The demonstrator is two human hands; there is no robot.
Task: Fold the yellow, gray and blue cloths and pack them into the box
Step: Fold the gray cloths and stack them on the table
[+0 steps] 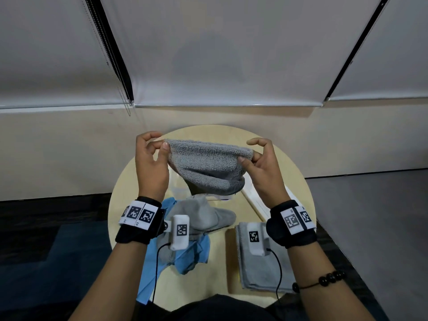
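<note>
A gray terry cloth (208,167) hangs doubled over above the round table, held up in the air. My left hand (151,165) pinches its left top corner and my right hand (264,167) pinches its right top corner. Below it lies a crumpled gray cloth (208,216) on top of a blue cloth (194,253). A folded gray cloth (261,272) lies flat at the near right. The box (257,200) is mostly hidden behind the held cloth; only a pale edge shows. No yellow cloth is visible.
The round wooden table (125,200) stands against a beige wall with window blinds (220,54) above. Dark carpet (46,239) lies to the left, gray floor to the right. Both wrists wear black bands with marker tags and wired sensors.
</note>
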